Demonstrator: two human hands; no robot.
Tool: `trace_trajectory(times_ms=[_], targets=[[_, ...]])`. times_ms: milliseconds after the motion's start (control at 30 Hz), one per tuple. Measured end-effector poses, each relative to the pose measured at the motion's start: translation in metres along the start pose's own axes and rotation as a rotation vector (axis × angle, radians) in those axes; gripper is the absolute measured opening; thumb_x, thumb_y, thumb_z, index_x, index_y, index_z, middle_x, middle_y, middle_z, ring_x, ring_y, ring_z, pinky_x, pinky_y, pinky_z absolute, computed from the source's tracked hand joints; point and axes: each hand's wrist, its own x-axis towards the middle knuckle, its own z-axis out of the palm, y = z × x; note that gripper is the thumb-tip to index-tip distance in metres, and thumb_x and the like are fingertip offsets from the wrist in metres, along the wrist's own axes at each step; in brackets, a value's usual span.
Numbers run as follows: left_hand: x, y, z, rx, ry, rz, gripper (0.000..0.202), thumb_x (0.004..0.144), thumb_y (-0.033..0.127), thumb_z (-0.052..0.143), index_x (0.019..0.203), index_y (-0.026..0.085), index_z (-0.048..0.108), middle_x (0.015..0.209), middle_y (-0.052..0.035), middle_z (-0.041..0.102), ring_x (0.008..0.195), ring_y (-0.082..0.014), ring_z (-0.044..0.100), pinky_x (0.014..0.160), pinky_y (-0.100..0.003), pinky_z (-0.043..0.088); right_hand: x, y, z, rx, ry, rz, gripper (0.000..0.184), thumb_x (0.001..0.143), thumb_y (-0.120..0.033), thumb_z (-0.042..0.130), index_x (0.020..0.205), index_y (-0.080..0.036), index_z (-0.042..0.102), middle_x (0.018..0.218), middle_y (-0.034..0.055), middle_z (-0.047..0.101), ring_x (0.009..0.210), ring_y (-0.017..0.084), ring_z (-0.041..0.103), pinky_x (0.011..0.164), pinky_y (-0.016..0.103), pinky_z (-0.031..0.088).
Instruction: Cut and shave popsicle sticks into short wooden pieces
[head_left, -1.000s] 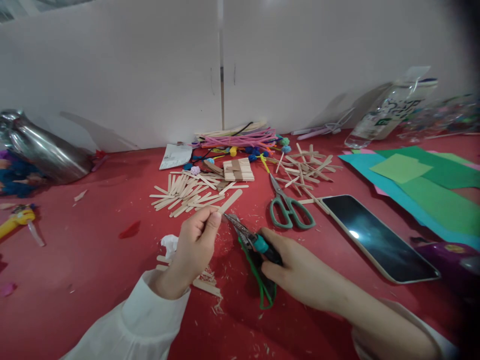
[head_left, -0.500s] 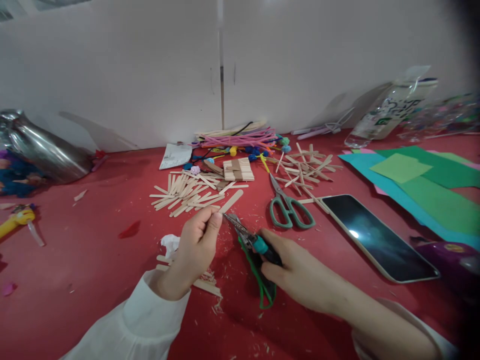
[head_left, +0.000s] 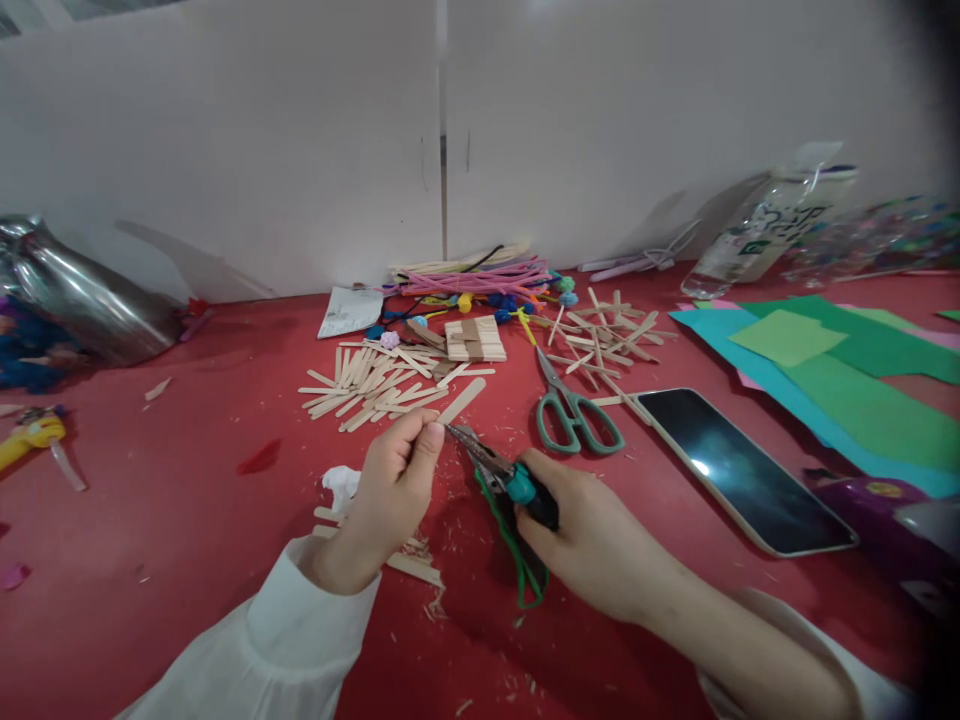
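Between thumb and fingers my left hand (head_left: 397, 485) pinches a wooden craft stick (head_left: 463, 400), its rounded end pointing up and right. My right hand (head_left: 592, 530) is wrapped round the black and teal handles of pliers (head_left: 499, 470), whose long jaws reach the stick beside my left thumb. Whether the jaws are fully closed on the wood I cannot tell. Under the pliers hangs or lies a green pipe cleaner (head_left: 517, 560); how it is attached is hidden. Wood shavings (head_left: 420, 550) and several cut sticks (head_left: 412, 570) lie beside my left wrist.
Loose craft sticks (head_left: 352, 390) and a stick bundle (head_left: 475, 340) lie ahead. Grey-handled scissors (head_left: 577, 420), a phone (head_left: 742, 470) and coloured paper (head_left: 847, 380) are on the right. Pipe cleaners (head_left: 472, 277) lie by the wall; a metal jug (head_left: 97, 300) stands left, a bottle (head_left: 757, 240) right.
Hardly anything differs. My right hand and the pliers' handles have shifted slightly left and up; the stick stays in my left hand. The view has turned a little.
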Motion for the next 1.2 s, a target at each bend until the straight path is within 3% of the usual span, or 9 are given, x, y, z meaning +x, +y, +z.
trace_trajectory(times_ms=[167,467,767,967,1200], targets=[[0.0007,-0.0001,-0.0004,0.018,-0.006,0.006,0.027,0.087,0.031,0.039,0.063,0.019,0.039,0.055,0.0050,0.031,0.051,-0.0095,0.029,0.049,-0.021,0.027,-0.0006,0.0014,0.0000,0.020,-0.005,-0.013,0.021,0.069,-0.010,0.047,0.066,-0.023,0.031,0.058,-0.0047,0.041,0.052,0.012,0.039,0.050,0.023,0.025],[0.0008,-0.0014,-0.0026,0.041,-0.057,0.039,0.026,0.088,0.031,0.037,0.066,0.018,0.041,0.056,0.0046,0.031,0.051,-0.0093,0.029,0.048,-0.021,0.027,-0.0012,0.0016,-0.0048,0.403,-0.192,-0.017,0.018,0.067,-0.003,0.042,0.066,-0.021,0.037,0.060,-0.0060,0.038,0.056,0.010,0.036,0.052,0.021,0.032],[0.0045,-0.0014,0.0012,0.142,0.003,0.053,0.024,0.088,0.027,0.036,0.066,0.019,0.040,0.056,0.0051,0.030,0.053,-0.0100,0.031,0.052,-0.021,0.029,0.0012,-0.0003,0.0030,0.084,-0.082,0.061,0.019,0.069,-0.008,0.044,0.068,-0.023,0.032,0.062,-0.0035,0.045,0.057,0.013,0.044,0.052,0.024,0.026],[0.0050,-0.0081,-0.0001,0.156,0.001,0.045,0.017,0.087,0.032,0.039,0.081,0.019,0.047,0.059,0.0047,0.040,0.053,-0.0104,0.038,0.051,-0.020,0.032,0.0017,0.0018,0.0017,0.080,-0.086,0.063,0.019,0.070,-0.009,0.044,0.069,-0.023,0.031,0.063,-0.0028,0.047,0.058,0.014,0.047,0.052,0.024,0.026],[0.0061,-0.0083,0.0003,0.141,0.016,0.047,0.017,0.086,0.031,0.042,0.075,0.019,0.048,0.056,0.0053,0.037,0.049,-0.0087,0.035,0.047,-0.019,0.030,0.0037,0.0019,0.0033,0.060,-0.112,0.089,0.019,0.070,-0.011,0.044,0.071,-0.023,0.030,0.063,-0.0028,0.047,0.058,0.014,0.046,0.052,0.024,0.024]])
